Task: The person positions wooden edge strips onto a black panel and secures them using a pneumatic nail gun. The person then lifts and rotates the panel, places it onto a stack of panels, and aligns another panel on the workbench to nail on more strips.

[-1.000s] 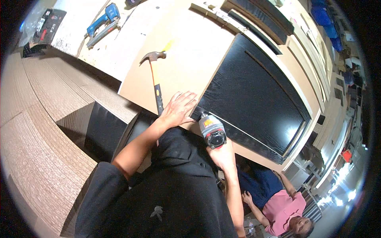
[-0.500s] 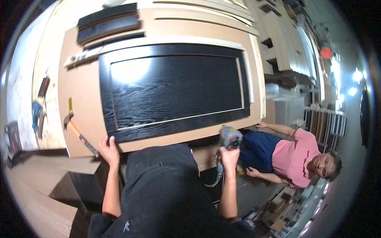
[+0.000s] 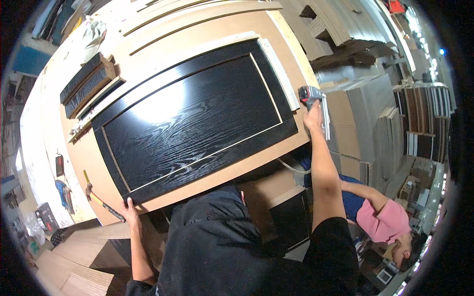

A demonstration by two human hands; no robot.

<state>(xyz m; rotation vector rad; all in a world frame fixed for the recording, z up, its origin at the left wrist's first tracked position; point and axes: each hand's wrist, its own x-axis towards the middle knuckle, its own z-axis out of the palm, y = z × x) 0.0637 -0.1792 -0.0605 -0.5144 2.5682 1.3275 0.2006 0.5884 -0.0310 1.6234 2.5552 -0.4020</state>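
A black wood-grain cabinet door (image 3: 197,108) with a raised frame lies on a tan board. My left hand (image 3: 131,215) grips its near left corner, thumb on the black edge; some fingers are hidden. Close beside that hand lies a claw hammer (image 3: 102,202) with an orange and black handle. My right hand (image 3: 313,118) is closed round the handle of a grey and black nail gun (image 3: 312,96), held beyond the door's right end, near the white strip (image 3: 279,74) there. A pale air hose (image 3: 295,168) hangs below my right forearm.
Short black-faced wood pieces (image 3: 89,86) and long pale strips (image 3: 197,24) lie on the far side of the bench. A blue-handled tool (image 3: 63,195) rests at the left. Stacked panels (image 3: 363,113) stand at the right, and a person in a pink shirt (image 3: 382,219) is nearby.
My right hand has carried the nail gun up and away, from the near edge to past the door's right end. My left hand stays at the corner. The view has turned.
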